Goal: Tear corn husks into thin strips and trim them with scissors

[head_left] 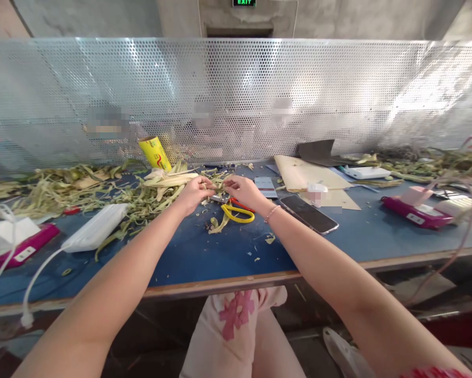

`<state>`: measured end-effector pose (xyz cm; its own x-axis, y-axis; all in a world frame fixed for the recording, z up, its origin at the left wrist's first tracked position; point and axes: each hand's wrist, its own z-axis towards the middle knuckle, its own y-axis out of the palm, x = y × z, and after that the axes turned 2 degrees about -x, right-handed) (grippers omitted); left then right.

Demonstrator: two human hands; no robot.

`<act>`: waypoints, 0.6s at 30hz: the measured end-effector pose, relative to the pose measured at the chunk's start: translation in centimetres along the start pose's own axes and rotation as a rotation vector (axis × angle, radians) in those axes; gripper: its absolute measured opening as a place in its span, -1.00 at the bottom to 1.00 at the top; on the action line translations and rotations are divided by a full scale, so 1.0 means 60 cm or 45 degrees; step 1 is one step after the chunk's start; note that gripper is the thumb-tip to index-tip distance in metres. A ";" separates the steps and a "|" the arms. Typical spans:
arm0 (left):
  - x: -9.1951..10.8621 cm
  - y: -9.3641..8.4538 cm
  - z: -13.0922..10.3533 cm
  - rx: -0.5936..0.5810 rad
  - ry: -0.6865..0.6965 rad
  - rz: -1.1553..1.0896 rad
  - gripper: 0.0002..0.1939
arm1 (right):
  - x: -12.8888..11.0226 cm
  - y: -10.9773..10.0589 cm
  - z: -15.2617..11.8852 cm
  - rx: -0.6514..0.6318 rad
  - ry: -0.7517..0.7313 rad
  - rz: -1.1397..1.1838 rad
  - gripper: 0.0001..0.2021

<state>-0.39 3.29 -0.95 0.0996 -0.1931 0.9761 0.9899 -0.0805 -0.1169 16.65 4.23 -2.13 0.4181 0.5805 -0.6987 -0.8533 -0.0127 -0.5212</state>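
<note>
My left hand [195, 195] and my right hand [244, 192] meet over the blue table, fingertips pinched close together. Between them is a small greenish piece of dried plant stalk [219, 187], partly hidden by the fingers. Just below my hands lie scissors with a yellow handle [239, 218], and a red handle [241, 203] shows beside it. Dry leaf scraps [219, 226] lie near the scissors. A heap of dried stalks and husks [149, 194] reaches up to my left hand. To the right of my right wrist rests a dark phone [310, 214].
A perforated metal screen [236, 105] stands along the back. On the left are a yellow tube [155, 153], a white power strip [96, 228] and a magenta box [23, 252]. Cardboard sheets [306, 172] and another magenta box [416, 211] lie right, with cables near the edges.
</note>
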 end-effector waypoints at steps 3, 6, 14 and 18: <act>0.014 0.003 -0.007 -0.015 -0.038 -0.087 -0.68 | 0.002 0.003 -0.004 -0.035 0.077 0.030 -0.90; 0.021 0.003 -0.008 -0.030 -0.045 -0.212 -0.71 | 0.001 0.006 -0.006 -0.074 0.140 0.054 -0.87; 0.005 0.001 0.001 -0.001 -0.082 -0.293 -0.83 | -0.006 0.011 -0.002 0.024 0.134 0.185 -0.82; 0.003 0.003 0.000 0.017 -0.080 -0.195 -0.85 | -0.005 0.017 -0.005 -0.061 0.126 0.140 -0.81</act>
<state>-0.17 3.25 -0.77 -0.0470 -0.1177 0.9919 0.9952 -0.0909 0.0363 15.74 3.78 -2.62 0.3532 0.4907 -0.7965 -0.8809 -0.1121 -0.4597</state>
